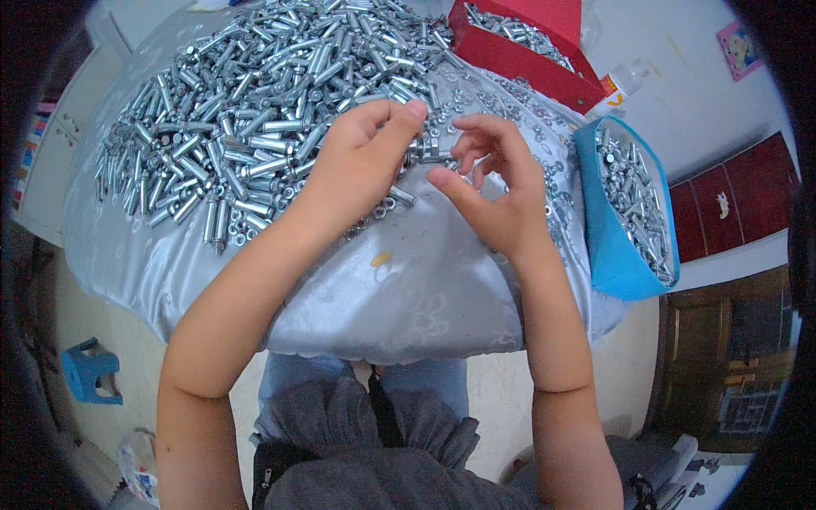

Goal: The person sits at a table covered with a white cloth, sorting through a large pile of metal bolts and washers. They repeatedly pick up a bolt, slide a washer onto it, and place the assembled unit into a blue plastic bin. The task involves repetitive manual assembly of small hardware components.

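Note:
A big heap of shiny metal expansion bolts [280, 93] covers the far left and middle of the cloth-covered table. My left hand [361, 157] is over the heap's near right edge, its fingers curled in and the thumb pressed against them. Whatever it may hold is hidden by the fingers. Just right of it, a metal bolt piece [432, 151] shows between my hands; I cannot tell whether it is held or lying there. My right hand [501, 178] is held with curved fingers apart from the thumb, nothing visible between them. Loose nuts [355, 228] lie below my left wrist.
A red box [544, 64] of bolts stands at the far right, beside a white bottle [627, 78]. Nearer, a blue fabric bin [625, 263] holds more bolts. Small nuts and washers [510, 100] are scattered before them. A blue stool [89, 370] stands on the floor at left.

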`<state>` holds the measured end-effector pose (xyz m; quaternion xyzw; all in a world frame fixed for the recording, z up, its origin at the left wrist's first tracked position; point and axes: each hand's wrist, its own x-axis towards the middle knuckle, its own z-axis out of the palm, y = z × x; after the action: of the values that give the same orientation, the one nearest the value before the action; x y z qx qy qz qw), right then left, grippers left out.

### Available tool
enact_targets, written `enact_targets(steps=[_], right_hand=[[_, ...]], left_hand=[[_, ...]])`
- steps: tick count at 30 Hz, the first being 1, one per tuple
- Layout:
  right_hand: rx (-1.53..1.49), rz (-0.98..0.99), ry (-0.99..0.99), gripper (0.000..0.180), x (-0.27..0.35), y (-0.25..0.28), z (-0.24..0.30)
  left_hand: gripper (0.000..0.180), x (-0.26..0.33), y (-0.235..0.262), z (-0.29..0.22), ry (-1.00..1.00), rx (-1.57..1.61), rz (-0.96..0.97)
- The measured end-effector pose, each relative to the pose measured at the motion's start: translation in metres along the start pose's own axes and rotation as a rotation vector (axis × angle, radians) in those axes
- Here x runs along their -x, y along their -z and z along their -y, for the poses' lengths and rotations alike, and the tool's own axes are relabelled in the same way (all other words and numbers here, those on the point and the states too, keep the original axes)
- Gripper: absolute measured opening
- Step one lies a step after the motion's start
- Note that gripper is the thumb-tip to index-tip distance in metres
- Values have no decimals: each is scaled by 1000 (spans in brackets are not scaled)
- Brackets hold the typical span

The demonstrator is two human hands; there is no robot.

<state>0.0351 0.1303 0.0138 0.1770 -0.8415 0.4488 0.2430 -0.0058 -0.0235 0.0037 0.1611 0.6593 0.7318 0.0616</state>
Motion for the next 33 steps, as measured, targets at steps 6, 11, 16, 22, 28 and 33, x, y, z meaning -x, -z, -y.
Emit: enact_targets(steps=[6,11,16,22,28,33], right_hand=[[98,23,200,24,-3,3,-3],[76,34,212,17,-3,3,-4],[55,233,91,13,2,12,-21],[35,28,70,15,-2,4,4],[101,173,135,29,-1,11,-17],[50,150,48,24,-4,15,-3]], left_hand=[[25,-1,-2,3,6,47,20],[25,0,-1,4,25,24,39],[27,4,-4,-5,51,12,8],[27,2,0,-3,83,3,25],[28,2,-2,2,35,-98,64],[27,0,-4,8,117,-70,95]])
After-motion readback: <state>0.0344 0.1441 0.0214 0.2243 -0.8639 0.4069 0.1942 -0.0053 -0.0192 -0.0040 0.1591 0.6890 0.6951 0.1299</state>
